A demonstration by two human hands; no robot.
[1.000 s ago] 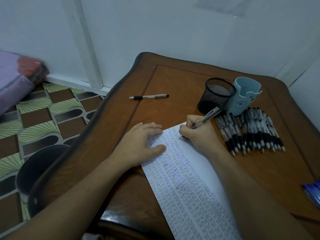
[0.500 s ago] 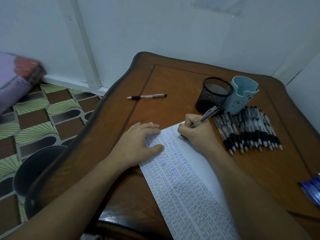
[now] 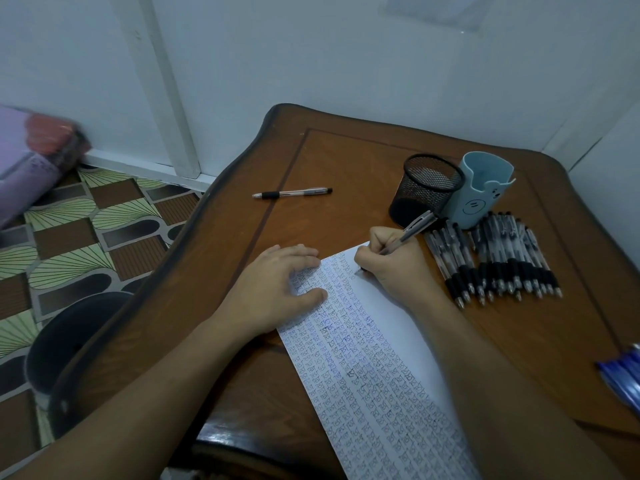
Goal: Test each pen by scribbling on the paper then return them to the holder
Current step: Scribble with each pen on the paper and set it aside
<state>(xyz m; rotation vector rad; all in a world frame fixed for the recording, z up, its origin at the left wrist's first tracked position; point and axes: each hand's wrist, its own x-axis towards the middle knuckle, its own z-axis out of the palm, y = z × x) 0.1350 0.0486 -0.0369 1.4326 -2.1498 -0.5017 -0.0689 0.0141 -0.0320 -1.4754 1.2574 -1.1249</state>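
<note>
Now the pen (image 3: pixel 408 232) in use slants at centre right of the frame. Its tip meets the paper (image 3: pixel 363 358) at lower left, and its clicker end points up and right toward the black mesh holder (image 3: pixel 427 188). The right grip (image 3: pixel 391 268) is curled round the lower barrel, its heel resting on the paper. The left grip (image 3: pixel 277 289) lies flat with fingers straight and thumb spread, pressing the paper's left edge onto the desk (image 3: pixel 346 161). A row of pens (image 3: pixel 495 261) lies at right, tips toward the frame's bottom, just below a blue holder (image 3: pixel 485 195). Since half a second ago, both grips and the pen keep their places.
</note>
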